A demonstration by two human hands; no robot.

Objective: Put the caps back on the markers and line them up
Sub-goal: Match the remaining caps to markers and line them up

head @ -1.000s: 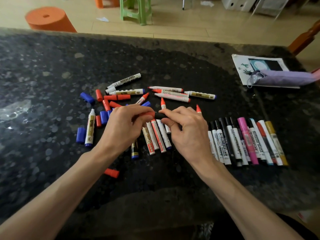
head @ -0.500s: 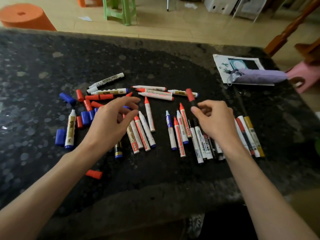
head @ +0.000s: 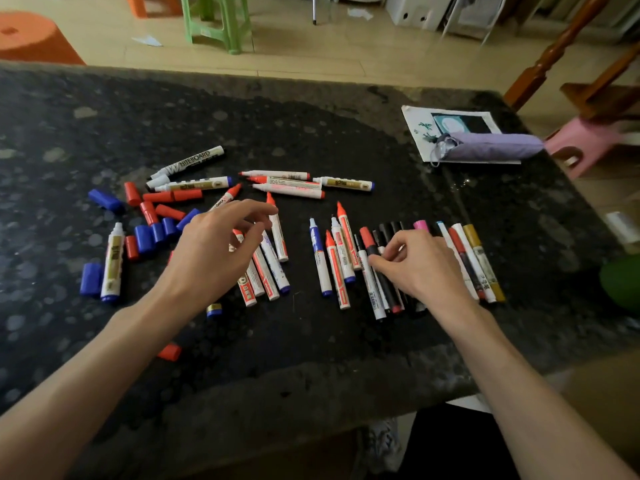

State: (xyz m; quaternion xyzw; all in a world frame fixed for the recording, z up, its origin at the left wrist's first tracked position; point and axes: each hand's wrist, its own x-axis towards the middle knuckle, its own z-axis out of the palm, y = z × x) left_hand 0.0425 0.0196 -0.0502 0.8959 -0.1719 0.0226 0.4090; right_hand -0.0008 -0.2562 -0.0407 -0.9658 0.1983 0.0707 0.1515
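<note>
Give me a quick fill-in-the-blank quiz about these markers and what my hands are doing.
1. The right hand pinches a black marker with a ____ cap.
2. The left hand holds ____.
3. The loose caps lying left of the left hand are red and ____.
Missing words: red; nothing; blue.

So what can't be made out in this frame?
- Head view: the right hand covers the barrels of the black markers; whether it pinches the red-capped marker or only touches it is unclear.
- The left hand hides the markers beneath it; one shows only its blue end.
- Green object: cut off by the right edge.
- Marker labels: mostly too small to read.
</note>
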